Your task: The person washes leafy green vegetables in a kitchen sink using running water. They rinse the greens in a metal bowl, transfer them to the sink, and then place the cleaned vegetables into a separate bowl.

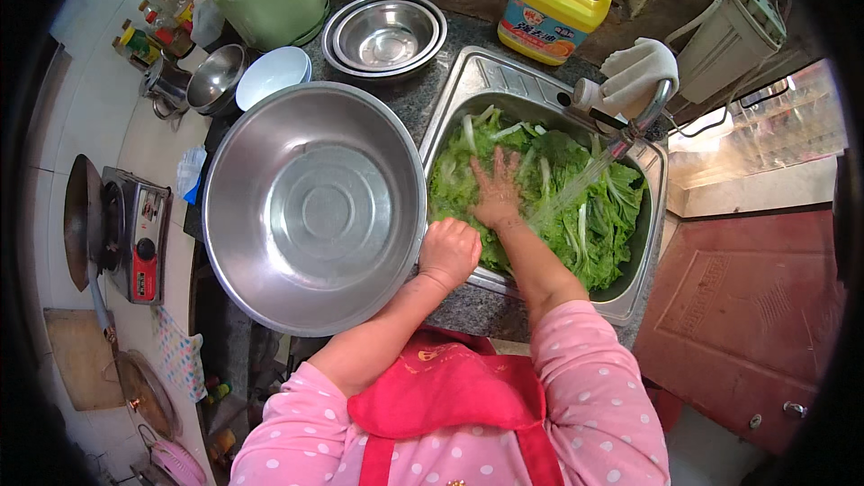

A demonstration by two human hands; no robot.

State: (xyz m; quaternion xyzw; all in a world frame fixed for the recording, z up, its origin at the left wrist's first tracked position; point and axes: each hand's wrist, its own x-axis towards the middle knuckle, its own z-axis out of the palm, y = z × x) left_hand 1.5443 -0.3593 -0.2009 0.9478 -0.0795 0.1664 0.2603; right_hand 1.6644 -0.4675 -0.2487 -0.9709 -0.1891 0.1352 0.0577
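My right hand [497, 192] presses down with spread fingers on leafy greens [590, 206] in the stainless steel sink [656, 216]. Water covers part of the leaves, and a stream [570, 190] from the metal faucet [648, 115] falls just right of that hand. My left hand [451, 250] is curled into a fist at the sink's near left corner, beside the rim of a large steel basin [324, 118]. Its palm and thumb are hidden. The basin, with nothing in it, sits on the counter left of the sink.
Nested steel bowls [385, 37], white bowls [273, 74] and a green bucket [277, 0] stand behind the basin. A yellow detergent jug [553, 13] stands behind the sink. A cloth [641, 74] hangs near the faucet. Left are a portable gas stove [138, 236] and a wok [81, 223].
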